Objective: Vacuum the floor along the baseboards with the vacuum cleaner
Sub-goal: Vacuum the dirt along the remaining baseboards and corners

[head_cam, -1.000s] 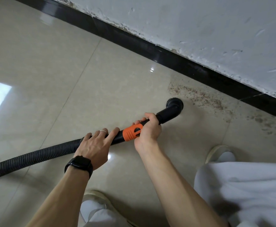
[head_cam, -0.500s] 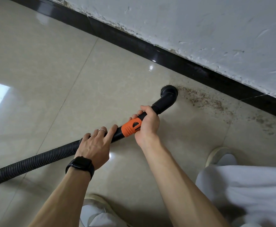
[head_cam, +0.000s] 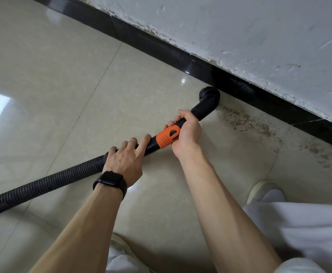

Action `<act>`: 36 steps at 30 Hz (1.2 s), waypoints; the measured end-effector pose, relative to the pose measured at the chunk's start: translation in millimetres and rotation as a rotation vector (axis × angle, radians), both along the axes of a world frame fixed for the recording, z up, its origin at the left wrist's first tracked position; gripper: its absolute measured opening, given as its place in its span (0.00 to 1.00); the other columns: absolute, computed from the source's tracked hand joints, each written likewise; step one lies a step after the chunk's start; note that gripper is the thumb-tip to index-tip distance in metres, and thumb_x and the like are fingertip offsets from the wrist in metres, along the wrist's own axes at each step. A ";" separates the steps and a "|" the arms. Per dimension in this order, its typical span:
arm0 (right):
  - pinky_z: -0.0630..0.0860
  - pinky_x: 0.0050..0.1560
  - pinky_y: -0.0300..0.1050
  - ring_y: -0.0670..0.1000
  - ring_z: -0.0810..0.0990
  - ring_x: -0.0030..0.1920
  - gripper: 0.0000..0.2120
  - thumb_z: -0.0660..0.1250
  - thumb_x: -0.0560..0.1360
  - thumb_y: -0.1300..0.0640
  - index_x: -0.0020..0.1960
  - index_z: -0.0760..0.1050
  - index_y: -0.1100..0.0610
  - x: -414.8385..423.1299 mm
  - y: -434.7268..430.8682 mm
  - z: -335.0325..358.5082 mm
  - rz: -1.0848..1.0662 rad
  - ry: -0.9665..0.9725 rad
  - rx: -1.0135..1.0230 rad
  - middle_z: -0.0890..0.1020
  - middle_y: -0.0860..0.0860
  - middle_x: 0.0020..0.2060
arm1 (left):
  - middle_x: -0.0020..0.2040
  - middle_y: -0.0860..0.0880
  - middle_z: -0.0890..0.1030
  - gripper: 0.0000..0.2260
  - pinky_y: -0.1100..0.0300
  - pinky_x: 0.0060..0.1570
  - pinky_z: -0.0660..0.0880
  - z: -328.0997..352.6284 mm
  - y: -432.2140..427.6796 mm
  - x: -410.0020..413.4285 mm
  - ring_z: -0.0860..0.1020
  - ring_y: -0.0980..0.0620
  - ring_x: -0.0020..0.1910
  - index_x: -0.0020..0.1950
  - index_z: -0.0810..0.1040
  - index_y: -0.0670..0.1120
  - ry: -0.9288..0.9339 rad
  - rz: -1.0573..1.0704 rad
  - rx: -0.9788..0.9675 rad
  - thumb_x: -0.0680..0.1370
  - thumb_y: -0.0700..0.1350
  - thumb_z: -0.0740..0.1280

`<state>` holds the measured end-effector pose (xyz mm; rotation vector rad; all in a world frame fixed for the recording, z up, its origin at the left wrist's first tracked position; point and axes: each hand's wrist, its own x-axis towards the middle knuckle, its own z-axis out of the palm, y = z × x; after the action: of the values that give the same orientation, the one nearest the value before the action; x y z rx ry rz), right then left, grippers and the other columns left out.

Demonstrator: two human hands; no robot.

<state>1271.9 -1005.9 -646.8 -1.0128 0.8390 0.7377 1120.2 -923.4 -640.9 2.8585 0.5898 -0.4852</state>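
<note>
While your right hand (head_cam: 186, 131) grips the stiff wand (head_cam: 199, 111) at its orange collar (head_cam: 166, 137) and your left hand (head_cam: 125, 156) holds the hose cuff (head_cam: 151, 144), the brush nozzle (head_cam: 209, 95) sits at the baseboard (head_cam: 161, 48). Judged light; the ribbed hose (head_cam: 42, 184) flexes, so steer from the wand.

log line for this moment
left hand: grips wand | right hand: grips orange collar | brush nozzle: at baseboard | debris: right of nozzle

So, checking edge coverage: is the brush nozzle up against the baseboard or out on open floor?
Against it: the brush nozzle sits at the foot of the black baseboard, with brown debris beside it.
</note>
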 end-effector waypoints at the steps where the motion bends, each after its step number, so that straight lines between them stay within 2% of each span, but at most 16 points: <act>1: 0.78 0.32 0.46 0.51 0.74 0.26 0.08 0.68 0.76 0.63 0.52 0.70 0.59 3.1 -0.6 -1.0 0.001 -0.004 0.000 0.74 0.51 0.33 | 0.57 0.48 0.73 0.31 0.49 0.50 0.72 -0.7 -1.6 3.3 0.74 0.45 0.55 0.71 0.47 0.55 0.006 0.001 0.005 0.74 0.37 0.60; 5: 0.78 0.32 0.46 0.51 0.74 0.25 0.08 0.68 0.76 0.63 0.53 0.71 0.59 10.5 1.6 -3.0 0.002 -0.010 0.005 0.74 0.51 0.32 | 0.57 0.47 0.73 0.31 0.49 0.51 0.72 -2.2 -1.6 9.2 0.74 0.45 0.55 0.71 0.47 0.54 0.003 0.009 0.021 0.74 0.37 0.59; 10: 0.78 0.32 0.44 0.50 0.74 0.25 0.07 0.68 0.76 0.63 0.51 0.71 0.59 10.8 26.0 2.2 0.107 0.003 0.021 0.74 0.50 0.31 | 0.52 0.46 0.74 0.29 0.46 0.47 0.73 -0.7 9.7 2.9 0.75 0.42 0.51 0.69 0.52 0.53 -0.030 0.100 -0.015 0.74 0.36 0.60; 13: 0.78 0.35 0.46 0.50 0.75 0.25 0.08 0.69 0.76 0.63 0.53 0.71 0.60 9.5 51.4 7.2 0.194 -0.016 0.014 0.74 0.51 0.32 | 0.49 0.45 0.73 0.27 0.43 0.44 0.75 1.4 25.4 -2.7 0.75 0.39 0.48 0.69 0.56 0.52 -0.059 0.184 -0.080 0.73 0.36 0.61; 17: 0.79 0.36 0.47 0.50 0.77 0.27 0.09 0.68 0.77 0.63 0.54 0.69 0.59 2.9 69.5 14.6 0.262 -0.043 -0.031 0.74 0.52 0.35 | 0.46 0.49 0.69 0.28 0.45 0.44 0.74 4.3 41.9 -9.3 0.75 0.40 0.48 0.69 0.57 0.52 -0.040 0.216 -0.123 0.73 0.37 0.62; 19: 0.79 0.34 0.46 0.49 0.77 0.28 0.09 0.67 0.77 0.64 0.55 0.69 0.59 -4.0 67.1 14.7 0.232 -0.045 -0.089 0.76 0.53 0.38 | 0.47 0.50 0.68 0.28 0.47 0.43 0.74 7.4 42.1 -13.2 0.75 0.41 0.48 0.68 0.56 0.53 -0.026 0.191 -0.141 0.73 0.37 0.62; 22: 0.80 0.37 0.48 0.49 0.79 0.29 0.10 0.66 0.76 0.63 0.56 0.70 0.58 -21.8 49.8 11.0 0.142 -0.020 -0.163 0.78 0.54 0.42 | 0.48 0.48 0.72 0.29 0.48 0.44 0.73 10.3 37.3 -24.0 0.76 0.41 0.48 0.69 0.56 0.54 -0.029 0.108 -0.165 0.72 0.37 0.63; 26: 0.80 0.35 0.45 0.49 0.79 0.29 0.07 0.67 0.78 0.61 0.53 0.70 0.58 -54.4 14.2 10.4 -0.024 0.048 -0.221 0.77 0.54 0.40 | 0.48 0.50 0.74 0.28 0.51 0.44 0.73 10.6 29.3 -42.6 0.76 0.44 0.46 0.68 0.58 0.55 -0.005 -0.051 -0.158 0.71 0.39 0.63; 31: 0.80 0.34 0.46 0.48 0.76 0.25 0.07 0.67 0.79 0.61 0.52 0.69 0.58 -71.9 -18.0 10.9 -0.179 0.065 -0.279 0.75 0.53 0.37 | 0.43 0.50 0.75 0.28 0.51 0.37 0.76 7.7 13.4 -48.8 0.77 0.44 0.40 0.66 0.64 0.53 0.004 -0.213 -0.095 0.68 0.40 0.67; 36: 0.78 0.32 0.46 0.51 0.74 0.26 0.07 0.67 0.76 0.62 0.52 0.70 0.58 -55.6 -29.4 14.6 -0.182 0.053 -0.211 0.73 0.52 0.34 | 0.43 0.49 0.75 0.28 0.52 0.35 0.74 4.7 0.9 -35.1 0.77 0.44 0.40 0.66 0.63 0.52 -0.006 -0.233 -0.077 0.68 0.39 0.67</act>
<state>1216.3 -1035.3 -632.2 -1.0906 1.0567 0.5300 1085.1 -922.5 -636.2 2.8669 0.2313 -0.5219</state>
